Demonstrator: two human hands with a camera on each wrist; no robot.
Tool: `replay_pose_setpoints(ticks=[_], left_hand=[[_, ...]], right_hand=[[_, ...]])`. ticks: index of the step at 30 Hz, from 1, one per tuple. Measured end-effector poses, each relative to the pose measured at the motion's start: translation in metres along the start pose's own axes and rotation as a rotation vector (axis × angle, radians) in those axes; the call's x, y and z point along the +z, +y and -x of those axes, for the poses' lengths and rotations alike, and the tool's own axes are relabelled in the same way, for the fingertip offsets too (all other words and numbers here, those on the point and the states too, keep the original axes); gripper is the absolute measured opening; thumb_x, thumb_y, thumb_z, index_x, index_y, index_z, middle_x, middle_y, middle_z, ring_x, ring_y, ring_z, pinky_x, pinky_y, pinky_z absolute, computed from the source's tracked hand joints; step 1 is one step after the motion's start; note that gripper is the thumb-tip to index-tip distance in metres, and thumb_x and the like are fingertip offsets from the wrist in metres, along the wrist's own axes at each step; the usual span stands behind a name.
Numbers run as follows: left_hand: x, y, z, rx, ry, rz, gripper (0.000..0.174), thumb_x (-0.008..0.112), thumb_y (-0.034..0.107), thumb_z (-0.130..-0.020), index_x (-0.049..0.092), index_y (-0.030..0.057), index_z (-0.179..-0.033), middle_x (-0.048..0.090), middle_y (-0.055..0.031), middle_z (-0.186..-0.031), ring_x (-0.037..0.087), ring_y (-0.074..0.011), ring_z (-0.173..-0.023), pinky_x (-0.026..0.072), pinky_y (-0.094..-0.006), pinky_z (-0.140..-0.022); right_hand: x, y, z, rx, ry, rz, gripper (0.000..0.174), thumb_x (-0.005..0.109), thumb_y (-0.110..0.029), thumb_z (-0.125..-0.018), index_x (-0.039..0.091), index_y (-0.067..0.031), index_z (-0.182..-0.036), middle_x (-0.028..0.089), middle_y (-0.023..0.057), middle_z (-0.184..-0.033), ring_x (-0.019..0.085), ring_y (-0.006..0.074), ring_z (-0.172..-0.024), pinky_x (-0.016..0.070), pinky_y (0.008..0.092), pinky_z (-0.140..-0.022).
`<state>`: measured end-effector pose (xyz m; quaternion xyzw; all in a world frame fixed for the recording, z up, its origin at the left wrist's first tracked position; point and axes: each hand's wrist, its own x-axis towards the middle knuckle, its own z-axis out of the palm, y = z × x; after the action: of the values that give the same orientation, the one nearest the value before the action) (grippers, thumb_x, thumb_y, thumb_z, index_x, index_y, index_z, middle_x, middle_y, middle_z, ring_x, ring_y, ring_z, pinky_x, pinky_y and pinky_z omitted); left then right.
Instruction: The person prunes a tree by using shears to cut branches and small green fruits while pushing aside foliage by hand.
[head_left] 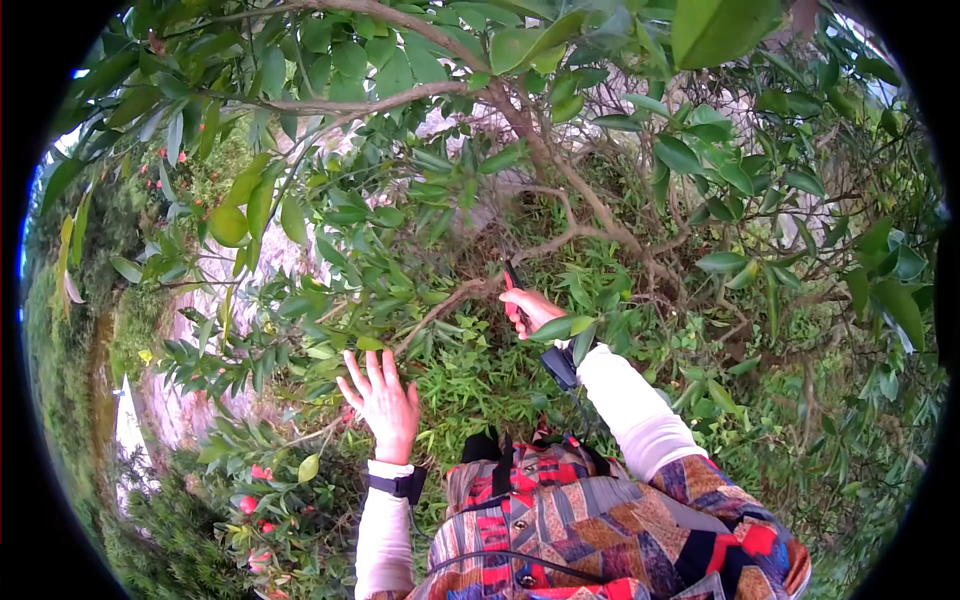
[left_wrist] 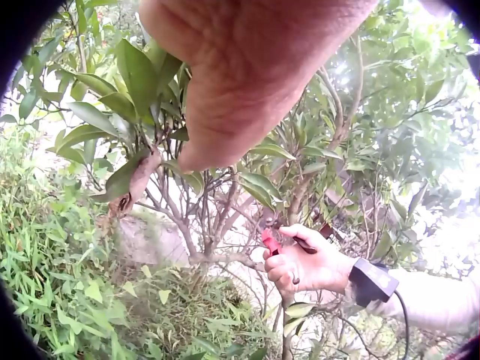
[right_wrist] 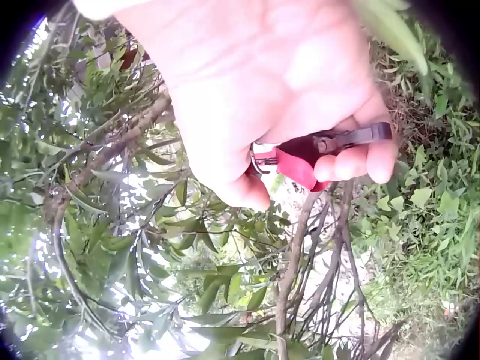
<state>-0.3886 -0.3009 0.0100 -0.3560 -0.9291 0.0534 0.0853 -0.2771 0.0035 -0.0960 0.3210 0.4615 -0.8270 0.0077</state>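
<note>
My right hand [head_left: 535, 310] grips red-handled pruning shears [head_left: 511, 285], their dark end pointing up toward the branches in the head view. In the right wrist view the fingers curl round the red handle [right_wrist: 301, 168], and a dark metal part shows beside them. The left hand [head_left: 385, 405] is spread with its fingers straight, close by leafy twigs and a thin branch [head_left: 435, 312]. In the left wrist view the left palm [left_wrist: 247, 75] overlaps a cluster of green leaves [left_wrist: 112, 97]; its fingertips are out of that view.
A forked tree trunk [head_left: 600, 215] with bare limbs rises ahead. Leafy boughs hang overhead, with a green fruit [head_left: 228, 226] at the left. Pinkish-red fruits [head_left: 248, 505] show at lower left. Low green plants [head_left: 470, 385] cover the ground.
</note>
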Motion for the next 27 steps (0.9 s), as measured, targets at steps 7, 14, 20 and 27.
replay_pose_setpoints(ticks=[7,14,20,27], left_hand=[[0.0,0.002,0.005,0.004,0.011,0.022,0.081,0.079,0.041,-0.081,0.046,0.0121,-0.15,0.04,-0.0125,-0.157,0.012,-0.0415,-0.156,0.0051,-0.0634,-0.124],[0.001,0.004,0.005,-0.001,0.016,0.035,0.082,0.079,0.041,-0.081,0.046,0.0118,-0.15,0.04,-0.0127,-0.157,0.012,-0.0421,-0.156,0.0052,-0.0633,-0.124],[0.003,0.002,0.005,0.002,0.016,0.049,0.082,0.08,0.041,-0.081,0.046,0.0116,-0.15,0.04,-0.0137,-0.156,0.012,-0.0427,-0.156,0.0056,-0.0641,-0.124],[0.001,0.002,0.005,0.004,0.016,0.048,0.082,0.08,0.04,-0.081,0.046,0.0109,-0.15,0.041,-0.0139,-0.156,0.012,-0.0427,-0.156,0.0065,-0.0642,-0.123]], right_hand=[[0.011,-0.03,-0.016,0.107,0.009,-0.034,0.035,0.061,-0.046,-0.095,0.05,-0.0153,-0.082,0.05,-0.0007,-0.07,0.051,0.0153,-0.058,0.0444,0.0339,-0.054],[0.01,-0.041,-0.011,0.099,0.003,-0.01,0.042,0.064,-0.052,-0.093,0.056,-0.0109,-0.086,0.052,0.0019,-0.074,0.054,0.0158,-0.062,0.0505,0.0348,-0.057],[0.011,-0.039,-0.02,0.068,-0.004,-0.057,0.037,0.062,-0.049,-0.096,0.057,-0.0118,-0.096,0.052,0.0016,-0.074,0.054,0.0147,-0.063,0.0476,0.0325,-0.053],[0.009,-0.04,-0.026,0.127,0.089,0.019,0.036,0.062,-0.049,-0.098,0.056,-0.0134,-0.097,0.046,-0.002,-0.07,0.044,0.0113,-0.055,0.0428,0.0312,-0.047]])
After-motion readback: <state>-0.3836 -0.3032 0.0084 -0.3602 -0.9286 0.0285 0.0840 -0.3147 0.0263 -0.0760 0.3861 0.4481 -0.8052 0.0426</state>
